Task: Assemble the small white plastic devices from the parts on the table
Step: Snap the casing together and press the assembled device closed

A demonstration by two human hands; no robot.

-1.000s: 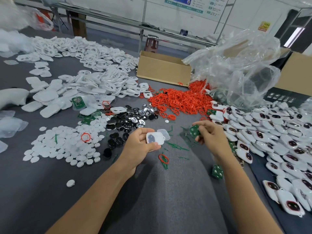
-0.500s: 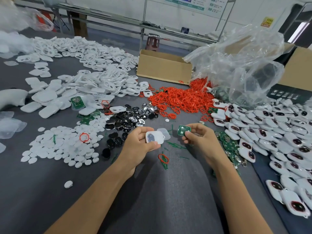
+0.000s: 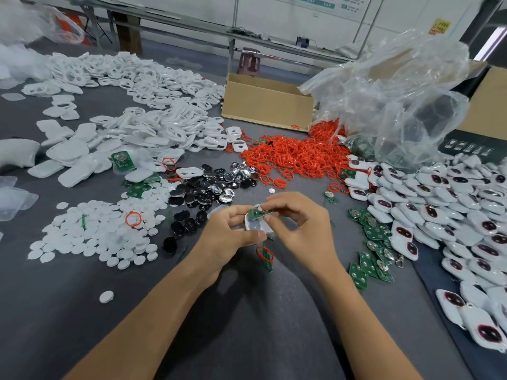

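— Since half a second ago the right hand (image 3: 301,229) has come across; the board (image 3: 260,213) it held apart now touches the shell (image 3: 253,224).
— Walk me across, from the left.
— Far left on the table (image 3: 82,311) I see a heap of white covers (image 3: 131,133); nearer me, a spread of discs (image 3: 93,234) with a red ring (image 3: 133,218) lying on it; then black parts (image 3: 208,187), just left of the hands.
— And the left hand?
— From here the left hand (image 3: 230,231) grips the shell, thumb on its near edge, fingers curled behind; the shell is held up over the table, mid-view.
— The board?
— Green, tilted, against the shell's upper end; whether it is seated I cannot tell; the right hand pinches it between thumb and forefinger, the other fingers loosely curled.
— Right of that?
— Loose boards (image 3: 375,242) lie scattered near the right wrist; beyond them a big heap of devices (image 3: 439,204) runs along the right edge; behind, I make out red rings (image 3: 296,154), a box (image 3: 263,102) and a bag (image 3: 397,100).
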